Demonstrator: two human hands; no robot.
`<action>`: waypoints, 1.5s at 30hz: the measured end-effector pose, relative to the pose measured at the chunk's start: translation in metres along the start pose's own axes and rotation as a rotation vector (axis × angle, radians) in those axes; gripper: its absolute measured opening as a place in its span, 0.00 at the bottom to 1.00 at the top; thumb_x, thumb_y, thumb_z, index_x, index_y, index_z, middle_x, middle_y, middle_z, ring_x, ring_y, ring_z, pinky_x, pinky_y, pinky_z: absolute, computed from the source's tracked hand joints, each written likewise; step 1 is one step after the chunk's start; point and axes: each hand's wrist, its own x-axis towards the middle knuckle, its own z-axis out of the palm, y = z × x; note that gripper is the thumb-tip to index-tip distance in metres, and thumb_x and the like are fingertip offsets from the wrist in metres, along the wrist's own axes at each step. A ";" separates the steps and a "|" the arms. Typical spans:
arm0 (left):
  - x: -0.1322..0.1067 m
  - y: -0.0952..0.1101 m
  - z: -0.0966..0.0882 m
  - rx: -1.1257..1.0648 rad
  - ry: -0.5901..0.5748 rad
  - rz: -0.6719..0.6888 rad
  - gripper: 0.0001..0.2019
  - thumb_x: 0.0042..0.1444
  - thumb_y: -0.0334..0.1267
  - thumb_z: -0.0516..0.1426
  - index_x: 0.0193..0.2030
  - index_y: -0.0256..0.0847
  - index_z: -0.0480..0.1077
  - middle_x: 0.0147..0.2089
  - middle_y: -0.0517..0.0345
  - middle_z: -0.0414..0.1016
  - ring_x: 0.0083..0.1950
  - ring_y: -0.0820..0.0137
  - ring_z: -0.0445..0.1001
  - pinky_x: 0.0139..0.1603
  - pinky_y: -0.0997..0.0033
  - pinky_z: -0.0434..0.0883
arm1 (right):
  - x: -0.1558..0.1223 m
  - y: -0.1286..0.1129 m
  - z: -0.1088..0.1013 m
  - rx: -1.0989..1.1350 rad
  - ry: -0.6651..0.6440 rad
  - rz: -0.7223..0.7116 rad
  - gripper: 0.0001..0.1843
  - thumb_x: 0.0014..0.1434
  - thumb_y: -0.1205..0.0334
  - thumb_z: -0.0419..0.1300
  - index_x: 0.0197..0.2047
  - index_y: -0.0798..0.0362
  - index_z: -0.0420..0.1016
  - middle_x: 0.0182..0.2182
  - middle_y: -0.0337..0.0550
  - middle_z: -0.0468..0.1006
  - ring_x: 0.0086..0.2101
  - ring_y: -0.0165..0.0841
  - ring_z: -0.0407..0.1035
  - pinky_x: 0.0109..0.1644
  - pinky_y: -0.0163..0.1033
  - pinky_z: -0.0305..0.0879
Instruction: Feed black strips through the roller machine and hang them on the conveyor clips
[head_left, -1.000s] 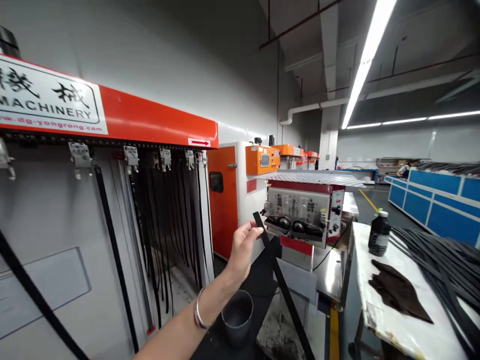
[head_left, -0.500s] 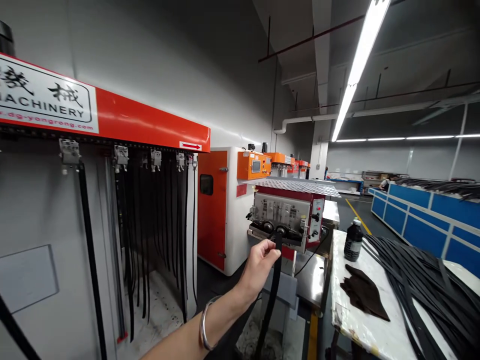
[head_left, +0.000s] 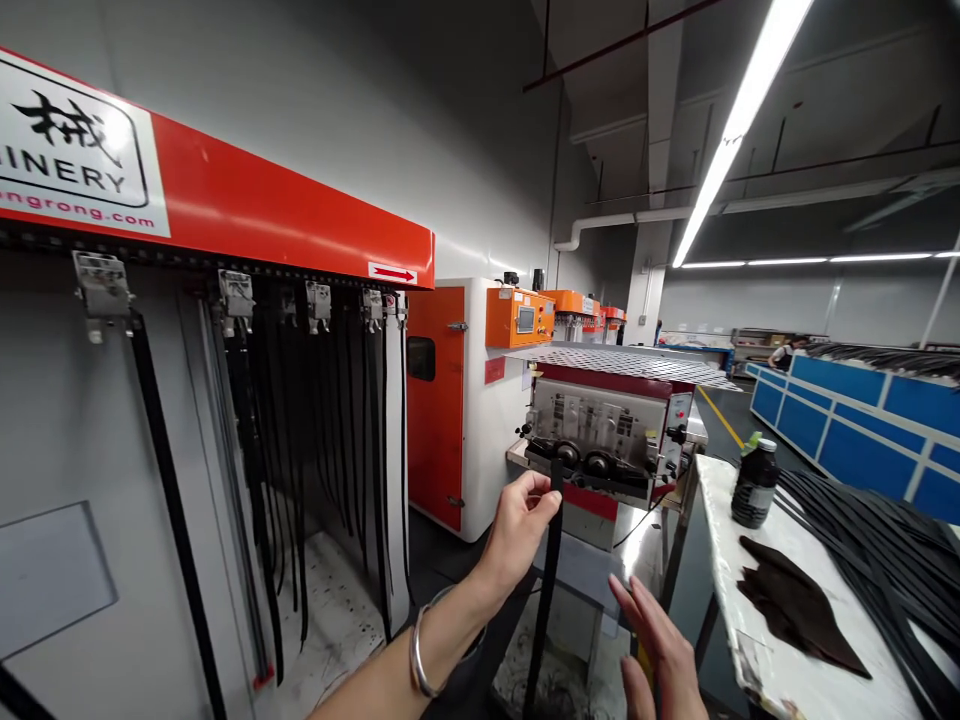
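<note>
Left hand (head_left: pixel 521 525), in the head view, pinches a long, flat black strip (head_left: pixel 550 565) near its top end, before the red-and-grey metal roller machine (head_left: pixel 615 405), while the right hand (head_left: pixel 664 650), fingers spread, has newly appeared lower before that machine, so handling seems now two-handed.

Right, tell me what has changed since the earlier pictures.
The bare right hand has come into view at the lower right, open and apart from the flat black strip. The strip has swung from a slant, its top leaning left, to nearly upright. The left hand still pinches it near its upper end. The dark bottle and dark brown cloth stayed on the white table.
</note>
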 end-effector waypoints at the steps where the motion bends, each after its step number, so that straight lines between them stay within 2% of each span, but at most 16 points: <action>1: 0.002 -0.003 -0.004 -0.001 0.003 0.009 0.08 0.56 0.41 0.57 0.34 0.38 0.67 0.31 0.63 0.66 0.34 0.73 0.62 0.38 0.72 0.61 | 0.005 -0.001 0.009 -0.020 0.008 -0.019 0.23 0.69 0.58 0.50 0.66 0.47 0.62 0.57 0.53 0.73 0.54 0.49 0.71 0.50 0.51 0.73; 4: 0.004 -0.012 -0.013 -0.007 -0.023 0.032 0.07 0.58 0.40 0.56 0.35 0.39 0.67 0.34 0.62 0.68 0.37 0.72 0.65 0.41 0.73 0.63 | 0.022 -0.005 0.021 -0.031 0.043 -0.054 0.24 0.66 0.63 0.54 0.65 0.52 0.61 0.55 0.54 0.74 0.54 0.46 0.70 0.51 0.49 0.72; 6: -0.001 -0.017 -0.015 0.005 -0.061 0.050 0.06 0.59 0.39 0.54 0.36 0.40 0.66 0.35 0.61 0.68 0.39 0.71 0.66 0.42 0.73 0.64 | 0.036 -0.010 0.020 -0.015 0.057 -0.083 0.20 0.66 0.65 0.55 0.61 0.53 0.66 0.51 0.52 0.76 0.52 0.43 0.71 0.51 0.47 0.71; 8: -0.008 -0.021 -0.014 0.021 -0.094 0.064 0.05 0.60 0.38 0.53 0.36 0.40 0.66 0.36 0.61 0.67 0.40 0.71 0.65 0.43 0.72 0.64 | 0.052 -0.016 0.013 0.009 0.046 -0.108 0.14 0.65 0.66 0.56 0.54 0.52 0.71 0.46 0.48 0.78 0.48 0.39 0.73 0.50 0.42 0.71; 11: -0.020 -0.025 -0.012 0.048 -0.133 0.081 0.03 0.59 0.37 0.54 0.35 0.41 0.65 0.37 0.60 0.67 0.42 0.70 0.66 0.47 0.71 0.64 | 0.074 -0.026 -0.002 0.014 0.042 -0.076 0.09 0.64 0.67 0.59 0.48 0.51 0.72 0.41 0.44 0.78 0.43 0.35 0.74 0.46 0.38 0.71; 15: -0.036 -0.025 -0.006 0.081 -0.187 0.115 0.03 0.59 0.37 0.54 0.35 0.42 0.65 0.39 0.58 0.67 0.44 0.67 0.67 0.49 0.69 0.65 | 0.092 -0.039 -0.022 -0.050 0.035 -0.183 0.15 0.61 0.71 0.62 0.50 0.51 0.71 0.38 0.41 0.79 0.41 0.35 0.73 0.46 0.41 0.70; 18: -0.047 -0.023 0.001 0.090 -0.195 0.133 0.02 0.58 0.36 0.54 0.35 0.42 0.64 0.40 0.57 0.67 0.45 0.67 0.68 0.49 0.68 0.65 | 0.095 -0.051 -0.032 -0.120 0.032 -0.304 0.20 0.58 0.75 0.63 0.53 0.52 0.70 0.37 0.42 0.80 0.42 0.37 0.72 0.47 0.45 0.68; 21: -0.057 -0.021 0.008 0.111 -0.184 0.165 0.02 0.57 0.33 0.55 0.34 0.42 0.64 0.38 0.58 0.67 0.44 0.67 0.68 0.49 0.67 0.66 | 0.093 -0.062 -0.038 -0.177 0.042 -0.361 0.23 0.56 0.77 0.64 0.53 0.53 0.69 0.36 0.43 0.81 0.41 0.37 0.72 0.46 0.46 0.66; 34: -0.068 -0.019 0.016 0.220 -0.198 0.297 0.04 0.58 0.30 0.55 0.35 0.42 0.63 0.39 0.57 0.68 0.44 0.67 0.68 0.48 0.66 0.65 | 0.092 -0.069 -0.048 -0.227 0.025 -0.406 0.16 0.56 0.78 0.65 0.46 0.55 0.72 0.36 0.44 0.79 0.36 0.35 0.72 0.42 0.44 0.62; 40: -0.065 -0.022 0.017 0.282 -0.186 0.358 0.05 0.58 0.30 0.54 0.34 0.42 0.62 0.38 0.56 0.69 0.43 0.67 0.68 0.49 0.64 0.65 | 0.094 -0.065 -0.048 -0.275 -0.020 -0.427 0.13 0.57 0.76 0.64 0.44 0.54 0.71 0.37 0.44 0.78 0.37 0.34 0.72 0.45 0.45 0.61; 45: -0.062 -0.027 0.012 0.347 -0.191 0.445 0.05 0.57 0.28 0.54 0.35 0.42 0.62 0.38 0.55 0.70 0.43 0.66 0.68 0.49 0.64 0.63 | 0.097 -0.072 -0.048 -0.334 -0.088 -0.434 0.12 0.59 0.75 0.62 0.44 0.53 0.69 0.36 0.42 0.79 0.38 0.33 0.73 0.49 0.46 0.61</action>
